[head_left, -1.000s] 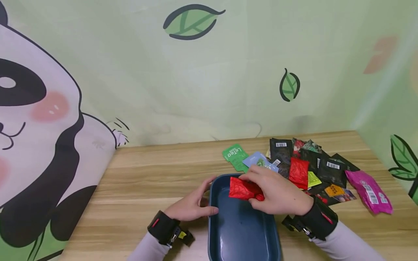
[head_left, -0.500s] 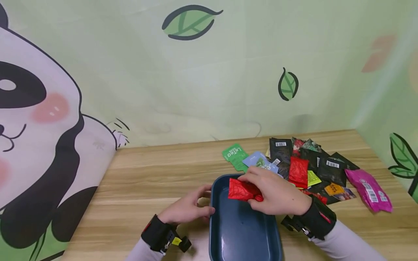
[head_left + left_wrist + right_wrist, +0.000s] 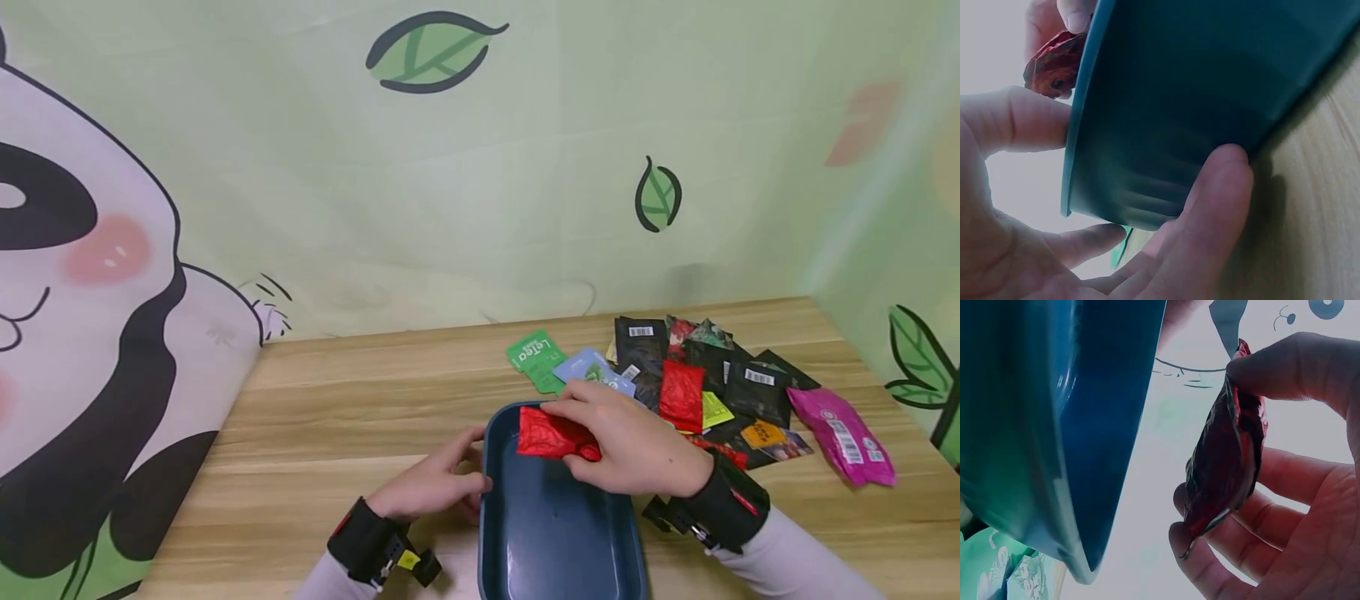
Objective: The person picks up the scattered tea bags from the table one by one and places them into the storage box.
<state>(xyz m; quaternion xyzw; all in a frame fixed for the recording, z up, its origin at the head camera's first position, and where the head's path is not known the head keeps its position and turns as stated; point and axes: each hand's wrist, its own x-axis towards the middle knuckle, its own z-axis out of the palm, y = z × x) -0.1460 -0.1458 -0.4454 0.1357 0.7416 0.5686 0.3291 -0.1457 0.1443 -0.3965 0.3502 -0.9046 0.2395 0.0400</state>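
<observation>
In the head view a dark blue tray (image 3: 558, 533) stands on the table near the front edge. My left hand (image 3: 431, 483) grips its left side, the thumb at the rim and fingers against the outer wall in the left wrist view. Over the tray's far end, my right hand (image 3: 633, 437) holds a crinkled red foil packet (image 3: 551, 433) between thumb and fingers. Seen from the right wrist, the packet (image 3: 1222, 456) is tilted above the rim, apart from the tray (image 3: 1100, 425). What the packet contains cannot be seen.
Right of the tray lies a heap of sachets: black ones (image 3: 757, 392), a red packet (image 3: 681, 396) and a yellow piece (image 3: 715, 411). A magenta packet (image 3: 843, 437) lies at the far right. Green (image 3: 536, 358) and blue (image 3: 592, 371) sachets lie behind the tray.
My left hand has shifted slightly, its thumb drawn back a little toward the tray's rim. The right hand with the red foil packet stays nearly still above the tray.
</observation>
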